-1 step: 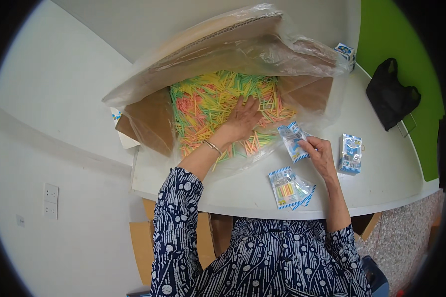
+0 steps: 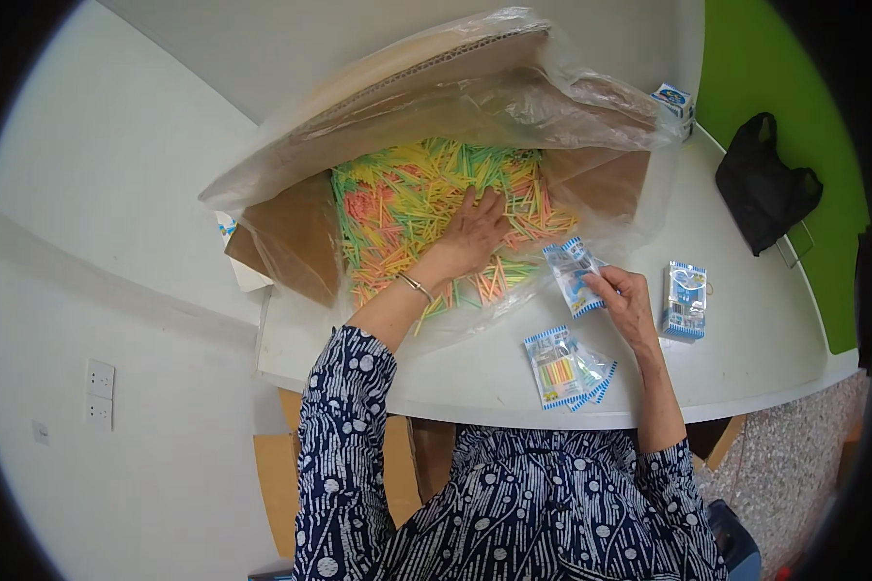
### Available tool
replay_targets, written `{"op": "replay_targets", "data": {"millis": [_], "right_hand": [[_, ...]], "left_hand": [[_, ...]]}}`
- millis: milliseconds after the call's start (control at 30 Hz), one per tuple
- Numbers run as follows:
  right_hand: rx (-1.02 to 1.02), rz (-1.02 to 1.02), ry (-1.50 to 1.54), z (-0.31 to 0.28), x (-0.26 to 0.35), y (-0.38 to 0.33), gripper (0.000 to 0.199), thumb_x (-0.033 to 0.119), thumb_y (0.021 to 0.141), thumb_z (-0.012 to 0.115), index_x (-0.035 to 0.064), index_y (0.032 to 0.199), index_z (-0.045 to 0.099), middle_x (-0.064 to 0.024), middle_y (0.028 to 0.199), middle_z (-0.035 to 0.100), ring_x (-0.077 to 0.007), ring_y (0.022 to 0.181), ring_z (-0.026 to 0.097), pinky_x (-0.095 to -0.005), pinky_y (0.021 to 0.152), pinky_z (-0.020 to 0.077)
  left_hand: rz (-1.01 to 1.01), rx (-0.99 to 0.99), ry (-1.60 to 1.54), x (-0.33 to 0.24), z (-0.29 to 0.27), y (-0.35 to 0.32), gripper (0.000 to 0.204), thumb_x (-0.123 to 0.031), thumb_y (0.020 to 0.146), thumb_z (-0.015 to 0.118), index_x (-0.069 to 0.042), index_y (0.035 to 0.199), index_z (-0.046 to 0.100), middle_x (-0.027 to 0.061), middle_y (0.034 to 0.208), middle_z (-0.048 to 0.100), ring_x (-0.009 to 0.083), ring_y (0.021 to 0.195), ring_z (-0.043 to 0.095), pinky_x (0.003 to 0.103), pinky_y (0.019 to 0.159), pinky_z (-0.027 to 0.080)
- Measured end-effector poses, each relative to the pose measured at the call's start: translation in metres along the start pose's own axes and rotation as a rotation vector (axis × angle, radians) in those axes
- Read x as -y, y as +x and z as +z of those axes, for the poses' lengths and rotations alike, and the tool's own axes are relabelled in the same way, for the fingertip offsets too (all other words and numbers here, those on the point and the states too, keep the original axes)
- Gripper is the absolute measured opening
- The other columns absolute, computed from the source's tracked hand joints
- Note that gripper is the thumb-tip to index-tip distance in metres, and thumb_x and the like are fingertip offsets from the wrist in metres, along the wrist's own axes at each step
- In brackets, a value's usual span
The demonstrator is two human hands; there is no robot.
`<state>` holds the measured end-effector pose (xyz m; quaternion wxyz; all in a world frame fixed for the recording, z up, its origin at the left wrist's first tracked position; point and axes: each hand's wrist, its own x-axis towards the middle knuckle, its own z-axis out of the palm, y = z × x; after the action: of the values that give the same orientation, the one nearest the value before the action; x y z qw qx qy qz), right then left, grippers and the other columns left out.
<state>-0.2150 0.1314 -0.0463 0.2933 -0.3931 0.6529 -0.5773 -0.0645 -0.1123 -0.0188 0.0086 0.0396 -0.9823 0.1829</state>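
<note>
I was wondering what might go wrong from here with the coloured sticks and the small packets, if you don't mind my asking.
1. The packets lie on the table near its front edge, beside the right forearm, which might brush them off.
2. The left hand is among loose sticks; some could spill out of the box.
3. The bracelet might snag the clear plastic.
</note>
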Motion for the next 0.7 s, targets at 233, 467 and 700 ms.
{"op": "replay_targets", "data": {"millis": [233,467,700], "right_hand": [[-0.013,0.019,0.034,-0.003,0.001,0.002,0.029,0.022,0.088,0.063,-0.0021,0.071,0.06,0.0031,0.06,0.048,-0.0049,0.059,0.04,-0.0234,0.053,0.0319],[-0.02,0.028,0.07,-0.001,0.007,0.002,0.031,0.023,0.088,0.063,-0.0012,0.07,0.059,0.0033,0.06,0.048,-0.0048,0.059,0.039,-0.0232,0.053,0.0312],[-0.04,0.047,0.14,-0.005,-0.005,0.003,0.029,0.024,0.088,0.063,-0.0001,0.072,0.062,0.0038,0.062,0.051,-0.0036,0.059,0.042,-0.0221,0.053,0.034]], "left_hand": [[0.034,0.06,0.142,0.006,0.005,-0.005,0.04,-0.014,0.076,0.055,0.002,0.112,0.056,0.021,0.138,0.038,0.0355,0.133,0.028,0.053,0.112,0.016],[0.003,-0.056,-0.009,0.003,0.017,-0.001,0.032,-0.012,0.083,0.047,0.005,0.108,0.056,0.0233,0.133,0.041,0.0356,0.131,0.032,0.051,0.111,0.018],[-0.024,-0.187,-0.126,0.01,0.014,-0.012,0.028,-0.007,0.08,0.05,0.005,0.105,0.052,0.0229,0.122,0.048,0.0357,0.122,0.04,0.051,0.105,0.027]]}}
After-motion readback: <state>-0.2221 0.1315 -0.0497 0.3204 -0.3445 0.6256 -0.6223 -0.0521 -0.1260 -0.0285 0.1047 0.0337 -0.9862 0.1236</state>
